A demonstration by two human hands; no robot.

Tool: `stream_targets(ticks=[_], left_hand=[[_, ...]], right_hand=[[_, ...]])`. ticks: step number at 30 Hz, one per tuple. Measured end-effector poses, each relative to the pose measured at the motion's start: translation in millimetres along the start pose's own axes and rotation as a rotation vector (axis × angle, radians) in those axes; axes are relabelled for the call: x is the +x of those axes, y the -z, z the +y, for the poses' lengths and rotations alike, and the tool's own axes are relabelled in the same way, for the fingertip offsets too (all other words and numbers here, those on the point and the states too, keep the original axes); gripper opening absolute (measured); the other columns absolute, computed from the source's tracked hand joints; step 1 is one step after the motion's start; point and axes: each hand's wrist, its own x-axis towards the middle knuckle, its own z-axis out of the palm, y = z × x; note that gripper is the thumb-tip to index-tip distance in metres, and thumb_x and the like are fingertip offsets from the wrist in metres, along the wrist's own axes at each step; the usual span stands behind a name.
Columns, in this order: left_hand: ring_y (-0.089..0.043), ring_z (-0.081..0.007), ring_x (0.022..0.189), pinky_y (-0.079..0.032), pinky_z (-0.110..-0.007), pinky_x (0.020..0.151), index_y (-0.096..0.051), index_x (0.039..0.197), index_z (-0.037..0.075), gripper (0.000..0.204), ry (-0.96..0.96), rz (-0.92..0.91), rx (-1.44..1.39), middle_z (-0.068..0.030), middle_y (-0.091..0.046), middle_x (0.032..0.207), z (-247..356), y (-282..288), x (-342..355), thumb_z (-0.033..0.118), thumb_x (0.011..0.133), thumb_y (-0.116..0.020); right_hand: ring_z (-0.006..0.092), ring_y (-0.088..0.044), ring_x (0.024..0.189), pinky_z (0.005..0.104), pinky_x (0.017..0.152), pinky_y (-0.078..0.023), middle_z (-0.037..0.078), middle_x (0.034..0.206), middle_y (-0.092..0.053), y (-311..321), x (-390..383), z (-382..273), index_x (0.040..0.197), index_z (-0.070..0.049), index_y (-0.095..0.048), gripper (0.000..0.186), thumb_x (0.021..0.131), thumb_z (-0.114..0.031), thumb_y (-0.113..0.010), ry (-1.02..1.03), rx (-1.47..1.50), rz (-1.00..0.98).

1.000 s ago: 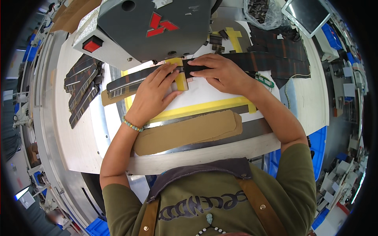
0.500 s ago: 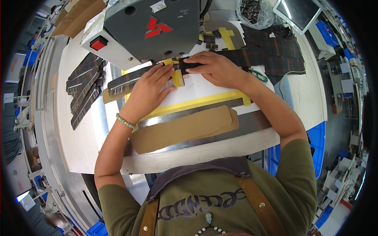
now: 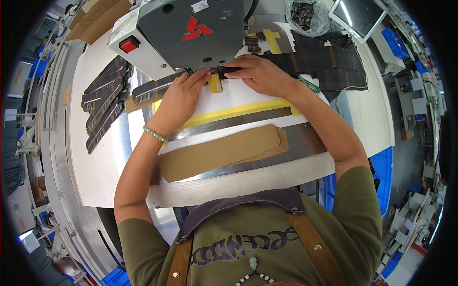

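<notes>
Under the dark grey head of a sewing machine (image 3: 195, 43) lies a dark plaid fabric strip (image 3: 155, 86). My left hand (image 3: 179, 102) rests on it with fingers stretched out together, fingertips close to the machine's foot area, which is mostly hidden. On the other side of that area, my right hand (image 3: 262, 75) has thumb and fingers closed on a dark plaid fabric piece (image 3: 300, 66) that runs off to the right. Between the hands, a yellow tape piece (image 3: 215, 84) is stuck to the white work surface (image 3: 234, 95).
Plaid strips (image 3: 102, 100) are piled at the left. Brown cardboard (image 3: 219, 155) lies along the near edge. Green-handled scissors (image 3: 310, 86) are beside my right forearm. A plastic bag (image 3: 310, 16) of dark pieces and a tablet (image 3: 359, 18) stand at the back right.
Both hands have moved slightly away from me, toward the machine. My left fingertips are now nearer its underside, and the strip has shifted a little. The view has also moved slightly.
</notes>
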Motion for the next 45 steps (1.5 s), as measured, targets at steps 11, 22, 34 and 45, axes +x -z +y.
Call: stream_targets(ticks=[11,22,34,45], left_hand=[[-0.061,-0.0371,0.111,-0.051,-0.045,0.108,-0.057,0.156,0.0,0.057,-0.005,0.024,0.018,-0.0153,-0.064,0.152,-13.1,-3.7,0.9,-0.002,0.099,-0.06],[-0.051,-0.041,0.149,-0.044,-0.048,0.126,-0.064,0.149,0.001,0.046,0.04,0.03,-0.028,-0.0156,-0.061,0.157,-14.7,14.5,-17.2,0.005,0.103,-0.064],[-0.048,-0.0405,0.152,-0.042,-0.048,0.127,-0.063,0.148,-0.001,0.051,0.034,0.013,-0.18,-0.0147,-0.061,0.153,8.2,4.4,-16.2,-0.003,0.098,-0.068],[-0.04,-0.0389,0.157,-0.04,-0.048,0.128,-0.062,0.149,-0.003,0.051,0.017,0.008,-0.129,-0.0138,-0.057,0.158,11.3,-6.2,-16.6,0.008,0.1,-0.071]], right_hand=[[0.0333,-0.066,0.131,0.0454,0.112,-0.055,0.009,0.14,-0.072,-0.8,5.9,5.8,0.128,-0.01,-0.08,0.032,0.1,-0.003,-0.067,-0.023,0.014,0.054],[0.0323,-0.063,0.134,0.0465,0.116,-0.051,0.01,0.141,-0.071,18.7,-14.1,1.2,0.128,-0.004,-0.075,0.028,0.101,-0.006,-0.068,0.012,-0.164,0.048],[0.0236,-0.064,0.132,0.0424,0.111,-0.05,0.006,0.135,-0.073,-2.8,0.2,-28.3,0.139,-0.005,-0.07,0.044,0.096,-0.006,-0.065,0.107,-0.274,0.006],[0.0252,-0.064,0.133,0.0416,0.113,-0.051,0.008,0.136,-0.074,4.7,-3.6,-28.9,0.126,-0.002,-0.078,0.036,0.091,-0.005,-0.07,0.009,-0.225,-0.026]])
